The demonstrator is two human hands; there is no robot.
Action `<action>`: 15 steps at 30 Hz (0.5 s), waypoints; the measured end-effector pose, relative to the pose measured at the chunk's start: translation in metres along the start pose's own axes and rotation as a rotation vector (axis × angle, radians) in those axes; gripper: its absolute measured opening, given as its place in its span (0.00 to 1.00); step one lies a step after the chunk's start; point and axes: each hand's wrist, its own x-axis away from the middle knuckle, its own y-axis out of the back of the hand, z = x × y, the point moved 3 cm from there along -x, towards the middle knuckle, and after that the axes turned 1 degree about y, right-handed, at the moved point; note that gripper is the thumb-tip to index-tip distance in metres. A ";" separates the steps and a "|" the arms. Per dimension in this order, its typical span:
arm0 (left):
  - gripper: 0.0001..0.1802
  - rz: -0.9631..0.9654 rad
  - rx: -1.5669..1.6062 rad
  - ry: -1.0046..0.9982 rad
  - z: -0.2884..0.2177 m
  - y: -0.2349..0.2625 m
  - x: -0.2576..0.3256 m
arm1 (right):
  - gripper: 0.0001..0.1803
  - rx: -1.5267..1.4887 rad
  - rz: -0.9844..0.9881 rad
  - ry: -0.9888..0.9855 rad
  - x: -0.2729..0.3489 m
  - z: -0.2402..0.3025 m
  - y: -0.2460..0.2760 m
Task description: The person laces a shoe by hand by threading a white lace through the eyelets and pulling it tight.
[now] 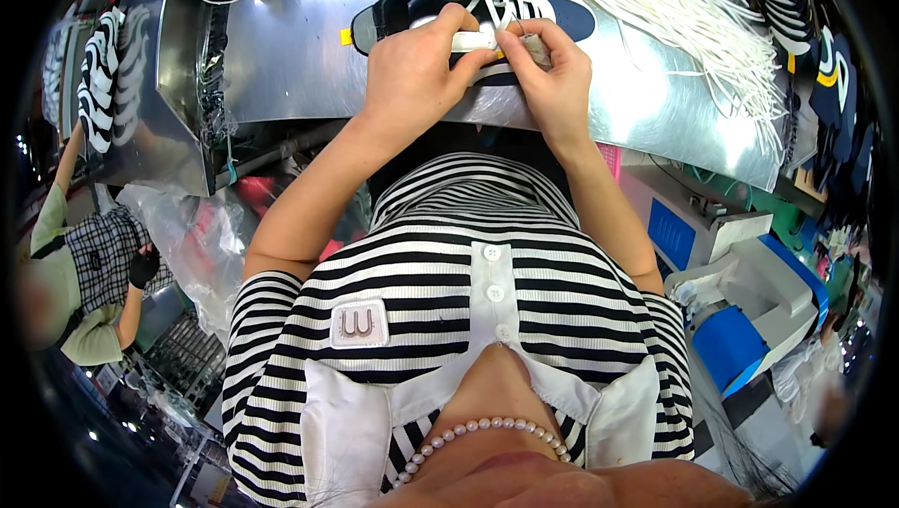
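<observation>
Striped shirt (449,283) nearest, left hand (412,73) gripping white piece (473,41) on dark shoe upper (468,7), right hand (552,73) pinching grey bit (536,47), metal table (309,49), white laces (693,12) beside.

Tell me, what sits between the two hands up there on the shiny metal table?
In the head view, a small white flat piece bridges the gap between the left hand and right hand, lying on the dark navy shoe part atop the metal table.

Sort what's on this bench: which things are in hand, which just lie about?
In hand:
- dark blue shoe upper, under left hand and right hand
- white tab, pinched

Lying about:
- white laces
- stacked uppers
- blue machine
</observation>
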 end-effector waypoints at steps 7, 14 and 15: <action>0.15 -0.045 -0.022 0.022 0.003 -0.002 -0.001 | 0.12 0.180 0.184 -0.100 0.024 0.009 0.019; 0.15 -0.007 -0.017 -0.037 0.003 -0.003 -0.003 | 0.10 0.310 0.266 -0.154 0.015 0.015 0.018; 0.15 0.011 -0.005 -0.041 0.004 -0.003 -0.003 | 0.10 0.307 0.274 -0.167 0.013 0.014 0.017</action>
